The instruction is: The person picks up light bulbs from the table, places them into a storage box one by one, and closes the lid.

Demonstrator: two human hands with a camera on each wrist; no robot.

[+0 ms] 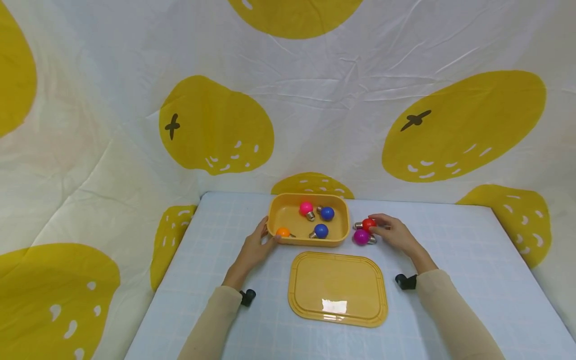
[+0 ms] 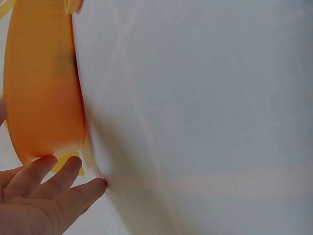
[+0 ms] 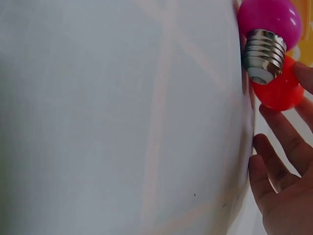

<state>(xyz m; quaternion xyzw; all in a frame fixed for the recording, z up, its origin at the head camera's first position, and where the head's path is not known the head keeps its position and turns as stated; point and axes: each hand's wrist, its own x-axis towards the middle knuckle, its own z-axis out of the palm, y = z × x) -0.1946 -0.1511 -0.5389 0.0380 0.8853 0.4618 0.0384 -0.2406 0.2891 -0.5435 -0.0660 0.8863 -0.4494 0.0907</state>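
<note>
A yellow plastic container (image 1: 340, 244) holds pink (image 1: 306, 208), orange (image 1: 283, 232) and blue light bulbs (image 1: 327, 213). My left hand (image 1: 255, 248) holds the container's left end at the near corner, thumb along the front side. In the left wrist view, fingertips (image 2: 46, 160) touch its end wall. To the right of the container, a red light bulb (image 3: 279, 96) lies beside a purple light bulb (image 3: 270, 18). My right hand (image 1: 396, 234) has thumb and fingers on either side of the red bulb's globe, pinching it. The purple bulb's metal base points right.
A flat yellow lid (image 1: 337, 289) lies on the table in front of the container, between the forearms. The table wears a pale blue checked cloth (image 1: 468, 240). Behind and to the left hangs a white curtain (image 1: 324, 135) with large yellow fruit prints.
</note>
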